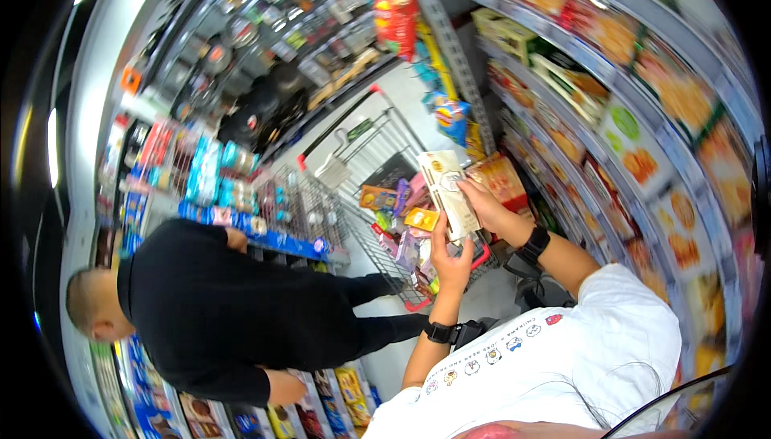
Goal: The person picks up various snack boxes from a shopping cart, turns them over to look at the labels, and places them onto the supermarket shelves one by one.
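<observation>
A long cream-coloured package [449, 189] with printing on its face is held between both hands above a metal shopping cart [385, 252]. My left hand [452, 258] grips its lower end, with the thumb and fingers on either side. My right hand [482, 201] holds its right edge, thumb on the face. Below the package, the cart basket holds several snack packets, among them an orange-yellow packet [421, 219] and a purple box [408, 250]. A black band is on each wrist.
A person in black [229, 312] stands close by at the left, beside the cart. Shelves of boxed food [638, 144] run along the right. Racks with pans [265, 107] and jars stand at the upper left. A red chip bag [396, 20] hangs from a post beyond the cart.
</observation>
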### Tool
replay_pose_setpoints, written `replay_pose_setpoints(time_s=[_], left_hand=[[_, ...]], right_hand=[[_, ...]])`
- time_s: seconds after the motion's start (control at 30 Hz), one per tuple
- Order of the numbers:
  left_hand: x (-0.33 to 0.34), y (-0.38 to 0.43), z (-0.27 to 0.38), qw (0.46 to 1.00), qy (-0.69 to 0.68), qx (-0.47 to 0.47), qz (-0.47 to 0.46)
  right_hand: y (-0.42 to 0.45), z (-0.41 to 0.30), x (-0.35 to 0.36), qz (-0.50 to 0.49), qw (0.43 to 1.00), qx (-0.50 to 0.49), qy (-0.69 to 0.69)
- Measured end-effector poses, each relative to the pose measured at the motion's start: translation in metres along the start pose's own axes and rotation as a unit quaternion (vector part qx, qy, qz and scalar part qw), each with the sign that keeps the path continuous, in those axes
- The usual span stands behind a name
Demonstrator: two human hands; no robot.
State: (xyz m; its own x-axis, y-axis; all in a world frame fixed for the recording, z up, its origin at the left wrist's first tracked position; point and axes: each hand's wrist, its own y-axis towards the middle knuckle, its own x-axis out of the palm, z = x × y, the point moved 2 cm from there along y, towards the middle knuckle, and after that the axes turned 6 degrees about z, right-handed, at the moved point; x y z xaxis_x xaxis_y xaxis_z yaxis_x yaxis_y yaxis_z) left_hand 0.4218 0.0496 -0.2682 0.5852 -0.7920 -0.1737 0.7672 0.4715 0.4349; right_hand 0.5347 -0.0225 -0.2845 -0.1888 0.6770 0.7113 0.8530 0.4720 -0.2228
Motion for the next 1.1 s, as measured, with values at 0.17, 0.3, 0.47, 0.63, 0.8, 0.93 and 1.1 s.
replay_pose_setpoints(time_s=[0.17, 0.3, 0.47, 0.63, 0.8, 0.93, 1.1], left_hand=[[-0.025, -0.052, 0.053, 0.977, 0.101, 0.135, -0.132], [-0.037, -0.112, 0.070, 0.964, 0.082, 0.142, -0.209], [-0.041, -0.171, 0.113, 0.931, -0.035, 0.204, -0.300], [-0.030, -0.215, 0.186, 0.847, -0.141, 0.313, -0.407], [-0.006, -0.282, 0.266, 0.807, -0.145, 0.432, -0.376], [0.014, -0.347, 0.304, 0.780, -0.145, 0.446, -0.415], [0.030, -0.417, 0.340, 0.762, -0.207, 0.433, -0.436]], right_hand=[[-0.088, 0.013, -0.007, 0.105, 0.976, -0.125, -0.144], [-0.161, 0.064, -0.050, 0.191, 0.959, -0.126, -0.169], [-0.273, 0.069, -0.051, 0.043, 0.979, -0.192, -0.062], [-0.379, 0.028, -0.045, -0.148, 0.950, -0.170, 0.217], [-0.510, -0.004, -0.047, -0.080, 0.924, -0.250, 0.278], [-0.600, -0.009, -0.067, -0.008, 0.892, -0.326, 0.312], [-0.700, -0.003, -0.086, 0.048, 0.863, -0.394, 0.314]])
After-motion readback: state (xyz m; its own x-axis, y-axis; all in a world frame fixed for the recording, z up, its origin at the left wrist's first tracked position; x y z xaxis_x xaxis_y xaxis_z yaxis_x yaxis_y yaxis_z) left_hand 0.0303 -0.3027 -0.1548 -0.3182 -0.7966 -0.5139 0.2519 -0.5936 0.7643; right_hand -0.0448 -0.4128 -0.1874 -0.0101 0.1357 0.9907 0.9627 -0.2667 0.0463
